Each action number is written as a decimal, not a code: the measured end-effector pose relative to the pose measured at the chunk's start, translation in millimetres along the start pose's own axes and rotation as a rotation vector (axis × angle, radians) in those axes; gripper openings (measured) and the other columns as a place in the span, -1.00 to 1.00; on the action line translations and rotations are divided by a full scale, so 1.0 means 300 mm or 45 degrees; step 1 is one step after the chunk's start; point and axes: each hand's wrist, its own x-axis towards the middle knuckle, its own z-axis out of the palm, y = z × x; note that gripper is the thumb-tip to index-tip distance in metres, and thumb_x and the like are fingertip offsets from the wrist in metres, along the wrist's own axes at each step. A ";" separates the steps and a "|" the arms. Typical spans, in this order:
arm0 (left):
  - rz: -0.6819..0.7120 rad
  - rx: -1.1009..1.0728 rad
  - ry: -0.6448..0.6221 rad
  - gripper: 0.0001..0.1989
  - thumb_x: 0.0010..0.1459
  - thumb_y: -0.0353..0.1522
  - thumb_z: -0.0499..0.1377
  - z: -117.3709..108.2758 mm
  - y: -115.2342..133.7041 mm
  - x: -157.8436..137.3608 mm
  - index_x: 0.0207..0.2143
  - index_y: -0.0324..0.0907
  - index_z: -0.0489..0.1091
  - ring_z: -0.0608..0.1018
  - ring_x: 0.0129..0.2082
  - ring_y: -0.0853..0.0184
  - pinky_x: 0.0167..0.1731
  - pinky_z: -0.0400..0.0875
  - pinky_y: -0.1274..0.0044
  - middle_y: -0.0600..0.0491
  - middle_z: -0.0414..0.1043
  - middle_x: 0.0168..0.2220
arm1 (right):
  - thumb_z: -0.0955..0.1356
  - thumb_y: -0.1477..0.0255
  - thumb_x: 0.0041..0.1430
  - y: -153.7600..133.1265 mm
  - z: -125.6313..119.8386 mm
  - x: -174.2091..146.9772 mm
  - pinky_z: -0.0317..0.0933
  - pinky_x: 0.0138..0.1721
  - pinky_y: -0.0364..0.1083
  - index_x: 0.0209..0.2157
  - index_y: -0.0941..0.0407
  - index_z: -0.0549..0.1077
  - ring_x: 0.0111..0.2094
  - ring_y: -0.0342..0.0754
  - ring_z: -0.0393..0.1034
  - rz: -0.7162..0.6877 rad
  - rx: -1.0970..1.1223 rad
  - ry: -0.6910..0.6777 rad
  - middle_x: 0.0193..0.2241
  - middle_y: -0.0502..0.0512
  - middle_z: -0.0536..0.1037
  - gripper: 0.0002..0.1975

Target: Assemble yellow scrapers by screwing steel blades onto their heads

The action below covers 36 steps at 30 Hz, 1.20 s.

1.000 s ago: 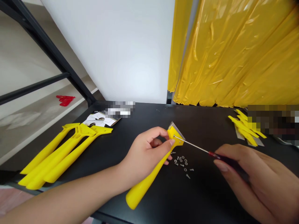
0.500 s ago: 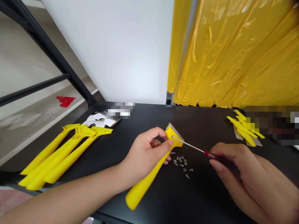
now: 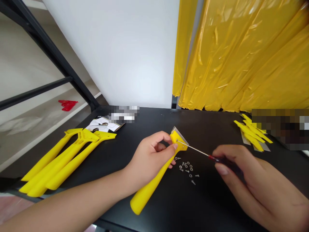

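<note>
My left hand (image 3: 154, 158) is closed around the neck of a yellow scraper (image 3: 147, 194), its thumb pressed near the head. A metal blade (image 3: 180, 136) runs along the scraper's far edge, and two small screws show on the head. In my right hand (image 3: 248, 177) is a screwdriver (image 3: 198, 150) with a dark red handle, mostly hidden by the fingers. Its thin shaft reaches left, the tip touching the upper screw. Loose screws and nuts (image 3: 187, 166) lie scattered on the black table just beyond and right of the scraper's handle.
Several yellow scraper handles (image 3: 70, 159) lie together on the left of the table (image 3: 207, 206). Behind them is a printed card (image 3: 102, 124). Yellow strips with metal blades (image 3: 253, 133) are piled at the right. A black frame bar (image 3: 53, 51) rises at the left.
The scraper head and the screwdriver have shifted very slightly left. The tip stays on the upper screw, and my right hand's fingers have moved a little on the handle.
</note>
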 end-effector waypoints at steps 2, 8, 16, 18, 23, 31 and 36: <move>-0.001 -0.001 0.004 -0.74 0.32 -0.20 0.43 0.000 -0.001 -0.001 -0.23 -0.11 0.44 0.68 -0.47 0.32 -0.41 0.66 0.53 0.14 0.56 -0.46 | 0.28 0.28 0.64 0.001 -0.001 0.000 0.43 -0.49 -0.08 0.10 0.03 0.35 -0.42 -0.01 0.64 0.018 0.004 0.019 -0.26 0.08 0.67 -0.84; -0.009 0.016 0.002 -0.75 0.32 -0.20 0.43 0.004 0.004 -0.003 -0.24 -0.11 0.45 0.68 -0.46 0.33 -0.40 0.66 0.53 0.14 0.56 -0.46 | 0.27 0.25 0.65 0.002 -0.006 0.006 0.45 -0.47 -0.10 0.10 0.04 0.36 -0.41 -0.03 0.66 0.003 -0.011 0.012 -0.27 0.07 0.67 -0.82; -0.002 0.008 -0.007 -0.76 0.33 -0.21 0.43 0.001 0.002 0.002 -0.23 -0.11 0.45 0.68 -0.45 0.33 -0.40 0.66 0.53 0.13 0.57 -0.43 | 0.26 0.29 0.66 0.011 0.011 0.004 0.41 -0.52 -0.12 0.12 0.02 0.35 -0.44 -0.04 0.62 0.040 0.044 0.001 -0.28 0.06 0.66 -0.84; 0.002 -0.003 -0.004 -0.74 0.33 -0.21 0.44 0.000 -0.003 0.005 -0.23 -0.11 0.45 0.68 -0.46 0.33 -0.41 0.65 0.54 0.13 0.58 -0.42 | 0.26 0.36 0.65 0.015 0.017 -0.001 0.42 -0.51 -0.13 0.14 0.02 0.33 -0.40 -0.04 0.65 0.041 0.102 0.004 -0.22 0.09 0.69 -0.86; -0.027 -0.004 -0.025 -0.74 0.31 -0.20 0.44 0.003 -0.015 0.006 -0.24 -0.12 0.45 0.67 -0.48 0.34 -0.42 0.65 0.54 0.16 0.56 -0.47 | 0.26 0.23 0.67 0.028 0.010 -0.004 0.42 -0.52 -0.14 0.04 -0.02 0.36 -0.43 -0.02 0.67 0.042 -0.037 0.040 -0.29 0.04 0.69 -0.86; -0.006 -0.012 0.011 -0.76 0.31 -0.21 0.42 -0.002 -0.008 0.005 -0.25 -0.10 0.45 0.68 -0.46 0.33 -0.44 0.65 0.55 0.14 0.57 -0.45 | 0.22 0.24 0.68 0.016 0.014 0.012 0.35 -0.57 -0.09 -0.03 0.00 0.33 -0.58 -0.05 0.52 0.007 -0.048 -0.030 -0.42 -0.02 0.59 -0.84; 0.015 0.015 0.003 -0.77 0.33 -0.21 0.42 -0.001 -0.008 0.001 -0.24 -0.10 0.46 0.67 -0.46 0.34 -0.42 0.65 0.54 0.15 0.55 -0.47 | 0.24 0.30 0.66 0.015 0.002 0.012 0.38 -0.49 -0.10 0.07 0.00 0.34 -0.44 -0.03 0.63 0.014 0.018 -0.019 -0.28 0.05 0.68 -0.88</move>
